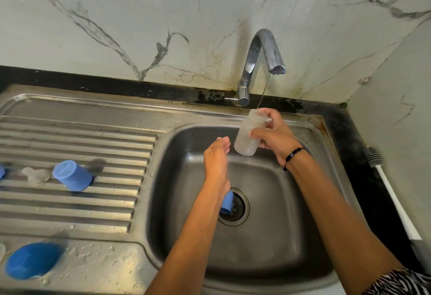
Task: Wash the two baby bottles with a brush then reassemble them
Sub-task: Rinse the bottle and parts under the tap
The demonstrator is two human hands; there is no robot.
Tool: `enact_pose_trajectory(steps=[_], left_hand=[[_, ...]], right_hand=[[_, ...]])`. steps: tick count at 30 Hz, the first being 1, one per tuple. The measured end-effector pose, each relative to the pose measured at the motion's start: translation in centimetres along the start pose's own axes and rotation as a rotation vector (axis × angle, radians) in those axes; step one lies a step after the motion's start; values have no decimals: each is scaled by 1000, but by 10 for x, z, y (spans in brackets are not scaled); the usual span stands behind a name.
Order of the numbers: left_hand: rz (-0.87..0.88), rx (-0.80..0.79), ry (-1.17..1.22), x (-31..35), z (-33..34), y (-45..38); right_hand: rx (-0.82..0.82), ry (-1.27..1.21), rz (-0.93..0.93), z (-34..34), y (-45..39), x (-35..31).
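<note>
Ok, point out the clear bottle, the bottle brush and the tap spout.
clear bottle (247,136), head view, middle of its body
bottle brush (394,199), head view, white handle
tap spout (276,67), head view, outlet end

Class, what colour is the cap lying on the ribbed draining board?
Blue cap, head view.

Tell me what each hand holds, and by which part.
The right hand grips the clear bottle by its side, thumb at the threaded neck. The left hand holds nothing; its fingers are straight.
</note>
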State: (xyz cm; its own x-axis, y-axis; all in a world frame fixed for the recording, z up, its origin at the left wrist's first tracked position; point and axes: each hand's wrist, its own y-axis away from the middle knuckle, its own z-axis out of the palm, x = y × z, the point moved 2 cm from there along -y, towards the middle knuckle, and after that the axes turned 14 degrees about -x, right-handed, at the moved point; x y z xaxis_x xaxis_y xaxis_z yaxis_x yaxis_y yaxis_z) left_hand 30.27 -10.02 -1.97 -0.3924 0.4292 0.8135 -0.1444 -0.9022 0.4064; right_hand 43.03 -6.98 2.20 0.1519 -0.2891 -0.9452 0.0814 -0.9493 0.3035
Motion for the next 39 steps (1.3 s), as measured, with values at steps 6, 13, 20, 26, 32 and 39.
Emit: enact_pose_trajectory(steps=[6, 13, 20, 26, 32, 39], left_hand=[[-14, -12, -1, 0, 4, 3], [1, 1, -2, 3, 6, 5], [13, 11, -1, 6, 6, 10], [33, 18, -11, 9, 4, 9], [13, 37, -11, 5, 4, 15], [37, 12, -13, 12, 6, 20]], right_hand=[[75, 301, -71, -2, -6, -4], [234, 637, -147, 1, -10, -10], [203, 622, -76, 3, -13, -12], [154, 430, -13, -12, -14, -11], [270, 601, -159, -8, -10, -16], [355, 642, -210, 4, -9, 0]])
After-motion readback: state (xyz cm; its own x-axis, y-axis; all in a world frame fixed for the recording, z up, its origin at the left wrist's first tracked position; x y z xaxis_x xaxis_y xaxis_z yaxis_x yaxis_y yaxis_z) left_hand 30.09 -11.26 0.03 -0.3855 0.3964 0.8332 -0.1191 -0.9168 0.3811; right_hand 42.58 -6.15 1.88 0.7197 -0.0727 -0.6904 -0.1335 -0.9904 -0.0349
